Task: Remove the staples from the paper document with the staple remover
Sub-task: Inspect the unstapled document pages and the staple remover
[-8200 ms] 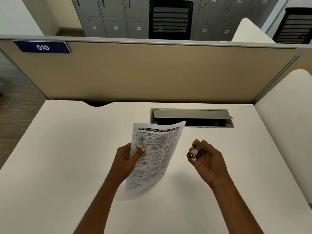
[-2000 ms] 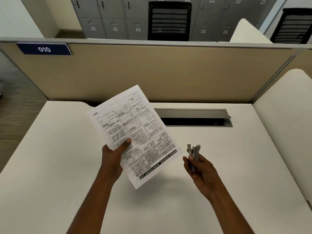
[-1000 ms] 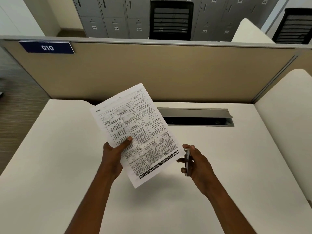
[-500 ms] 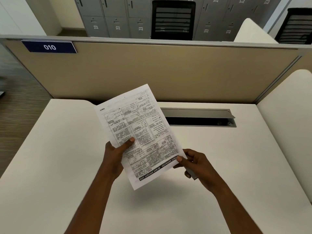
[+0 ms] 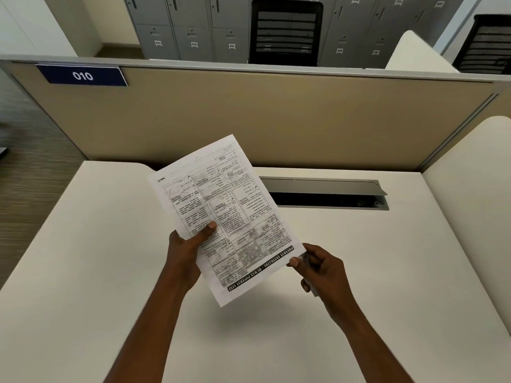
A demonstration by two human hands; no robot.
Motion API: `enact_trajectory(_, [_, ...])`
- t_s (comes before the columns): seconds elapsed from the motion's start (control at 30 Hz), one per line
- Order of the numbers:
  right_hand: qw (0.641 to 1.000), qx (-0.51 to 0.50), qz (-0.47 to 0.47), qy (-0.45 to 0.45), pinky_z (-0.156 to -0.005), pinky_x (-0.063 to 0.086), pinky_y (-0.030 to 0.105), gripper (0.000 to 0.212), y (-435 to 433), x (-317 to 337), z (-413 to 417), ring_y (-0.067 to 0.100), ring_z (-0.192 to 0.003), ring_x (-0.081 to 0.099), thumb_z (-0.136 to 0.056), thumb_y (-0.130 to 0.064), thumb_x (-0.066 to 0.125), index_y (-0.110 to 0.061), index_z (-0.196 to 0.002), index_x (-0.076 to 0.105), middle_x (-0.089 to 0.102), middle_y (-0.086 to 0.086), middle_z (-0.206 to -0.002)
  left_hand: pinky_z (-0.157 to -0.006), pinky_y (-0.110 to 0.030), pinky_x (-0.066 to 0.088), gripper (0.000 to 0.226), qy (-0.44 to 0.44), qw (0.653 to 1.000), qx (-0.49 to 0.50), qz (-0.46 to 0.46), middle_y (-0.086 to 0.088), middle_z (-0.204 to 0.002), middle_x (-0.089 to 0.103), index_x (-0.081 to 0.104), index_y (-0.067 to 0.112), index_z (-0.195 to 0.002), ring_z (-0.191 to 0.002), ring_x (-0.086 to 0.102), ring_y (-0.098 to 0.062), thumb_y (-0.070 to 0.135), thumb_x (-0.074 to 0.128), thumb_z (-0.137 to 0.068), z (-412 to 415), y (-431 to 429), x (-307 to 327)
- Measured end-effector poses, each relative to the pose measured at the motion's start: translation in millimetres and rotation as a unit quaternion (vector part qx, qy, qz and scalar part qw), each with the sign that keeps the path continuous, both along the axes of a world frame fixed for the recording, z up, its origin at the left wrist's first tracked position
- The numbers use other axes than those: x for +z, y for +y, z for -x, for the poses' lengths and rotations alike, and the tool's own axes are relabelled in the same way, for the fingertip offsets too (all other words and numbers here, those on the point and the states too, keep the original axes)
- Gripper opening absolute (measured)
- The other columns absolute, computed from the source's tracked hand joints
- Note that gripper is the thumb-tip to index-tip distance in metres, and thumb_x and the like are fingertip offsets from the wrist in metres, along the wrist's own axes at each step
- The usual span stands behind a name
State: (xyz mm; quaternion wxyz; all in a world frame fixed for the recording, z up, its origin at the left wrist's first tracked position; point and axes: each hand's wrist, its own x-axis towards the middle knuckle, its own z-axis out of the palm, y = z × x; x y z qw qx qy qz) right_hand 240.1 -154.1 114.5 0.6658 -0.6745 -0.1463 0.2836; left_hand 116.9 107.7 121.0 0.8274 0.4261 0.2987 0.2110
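A printed paper document point(image 5: 221, 200) is held upside down above the white desk, its black headline at the near edge. My left hand point(image 5: 188, 252) grips its left edge, thumb on the printed face. My right hand point(image 5: 320, 269) is closed around a small grey staple remover point(image 5: 309, 272), mostly hidden in the fist, and its thumb and tool tip touch the paper's near right corner. No staple can be made out.
The white desk point(image 5: 359, 272) stretches around both hands. A grey cable tray with a raised lid point(image 5: 326, 193) sits behind the paper. A beige partition point(image 5: 276, 117) closes the back, and a white divider point(image 5: 470, 189) stands on the right.
My right hand with the staple remover moved left from open air to the paper's near right corner. Earlier the paper was turned upside down. My left hand keeps its grip.
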Motion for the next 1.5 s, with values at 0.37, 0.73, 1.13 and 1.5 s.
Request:
enact_trajectory(0.37, [0.994, 0.069, -0.044, 0.078, -0.05, 0.044, 0.027, 0.037, 15.4, 1.2, 8.3, 0.037, -0.098, 0.072, -0.086, -0.034, 0.077, -0.015, -0.117, 0.071, 0.074, 0.012, -0.115, -0.085, -0.055, 0.062, 0.04, 0.005, 1.0, -0.009, -0.002, -0.017, -0.127, 0.073, 0.072, 0.014, -0.125, -0.114, 0.072, -0.038, 0.004, 0.075, -0.087, -0.5, -0.9, -0.2])
enact_trajectory(0.73, [0.986, 0.154, 0.021, 0.059, -0.045, 0.037, 0.019, 0.032, 1.2, 16.5, -26.1, 0.033, -0.09, 0.075, -0.092, -0.033, 0.071, -0.015, -0.118, 0.072, 0.076, 0.013, -0.109, -0.086, -0.056, 0.062, 0.039, 0.012, 0.999, -0.03, -0.018, -0.016, -0.129, 0.072, 0.072, 0.014, -0.126, -0.115, 0.071, -0.039, 0.004, 0.074, -0.087, 0.1, 4.9, 2.7])
enact_trajectory(1.13, [0.97, 0.225, 0.037, 0.077, -0.046, 0.036, 0.023, 0.029, -1.2, 19.3, -38.3, 0.025, -0.079, 0.069, -0.093, -0.03, 0.069, -0.009, -0.113, 0.075, 0.074, 0.012, -0.116, -0.084, -0.055, 0.062, 0.05, 0.022, 0.998, -0.053, -0.024, -0.015, -0.129, 0.072, 0.067, 0.011, -0.132, -0.115, 0.071, -0.039, 0.006, 0.079, -0.084, -2.3, 9.7, 11.6])
enact_trajectory(1.5, [0.971, 0.224, 0.026, 0.077, -0.047, 0.04, 0.021, 0.03, -1.4, 19.4, -38.9, 0.02, -0.074, 0.064, -0.094, -0.03, 0.067, -0.008, -0.113, 0.075, 0.075, 0.012, -0.11, -0.083, -0.055, 0.063, 0.048, 0.028, 0.998, -0.06, -0.023, -0.015, -0.127, 0.073, 0.071, 0.015, -0.126, -0.112, 0.072, -0.039, 0.01, 0.08, -0.08, -3.5, 7.4, 13.3])
